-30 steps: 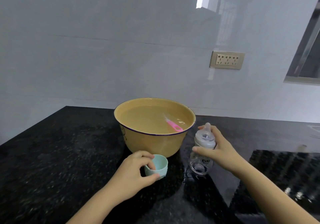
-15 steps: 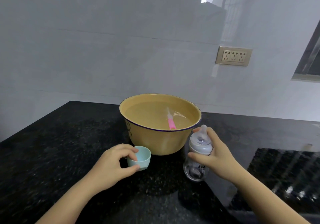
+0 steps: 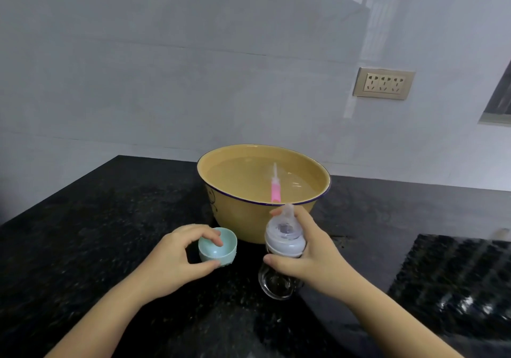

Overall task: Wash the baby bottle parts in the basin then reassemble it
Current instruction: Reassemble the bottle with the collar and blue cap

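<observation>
Front of basin (image 3: 211,176): right grip (image 3: 312,260) wraps baby bottle (image 3: 276,285) at collar (image 3: 286,248); left grip (image 3: 177,263) pinches mint cap (image 3: 218,245). Bottle probably light, wet, slippery; hold collar, not soft teat (image 3: 287,213).

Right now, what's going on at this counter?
A person is working at a black counter with both hands. The left hand pinches a pale blue cap, open side up, just in front of the yellow basin. The right hand grips the baby bottle around its neck, with the nipple and collar on. The basin holds water with a pink brush in it. The cap is off the bottle.
</observation>
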A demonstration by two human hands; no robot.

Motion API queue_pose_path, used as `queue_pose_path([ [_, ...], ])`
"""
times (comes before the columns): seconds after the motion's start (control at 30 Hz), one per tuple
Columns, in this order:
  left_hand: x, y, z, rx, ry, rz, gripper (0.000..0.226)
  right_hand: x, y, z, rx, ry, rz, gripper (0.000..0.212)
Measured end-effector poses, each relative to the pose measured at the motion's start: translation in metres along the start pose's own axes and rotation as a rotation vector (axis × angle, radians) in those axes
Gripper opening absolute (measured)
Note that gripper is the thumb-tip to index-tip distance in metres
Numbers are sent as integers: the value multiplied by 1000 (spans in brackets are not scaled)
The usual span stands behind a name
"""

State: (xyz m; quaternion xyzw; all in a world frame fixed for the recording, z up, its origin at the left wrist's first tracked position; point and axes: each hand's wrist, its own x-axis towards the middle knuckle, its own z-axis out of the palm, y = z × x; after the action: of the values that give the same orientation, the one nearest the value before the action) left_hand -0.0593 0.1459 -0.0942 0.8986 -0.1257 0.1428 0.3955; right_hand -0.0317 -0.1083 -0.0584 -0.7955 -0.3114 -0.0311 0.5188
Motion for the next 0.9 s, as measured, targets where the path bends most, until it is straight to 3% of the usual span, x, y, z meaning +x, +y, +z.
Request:
queue_pose_path([
  [0.2,-2,5,-2,-10,-1,14,58,-2,0,-6,-15,-35,34,61],
  [0.43,-5,26,4,-22,114,52,43,5,-8,-11,-74,166,-35,28],
  [0.63,-1,58,16,-78,139,116,37,8,-16,-15,178,200,-12,5],
  [0.9,14,86,42,-170,67,71,73,7,-18,-14,206,157,13,17],
])
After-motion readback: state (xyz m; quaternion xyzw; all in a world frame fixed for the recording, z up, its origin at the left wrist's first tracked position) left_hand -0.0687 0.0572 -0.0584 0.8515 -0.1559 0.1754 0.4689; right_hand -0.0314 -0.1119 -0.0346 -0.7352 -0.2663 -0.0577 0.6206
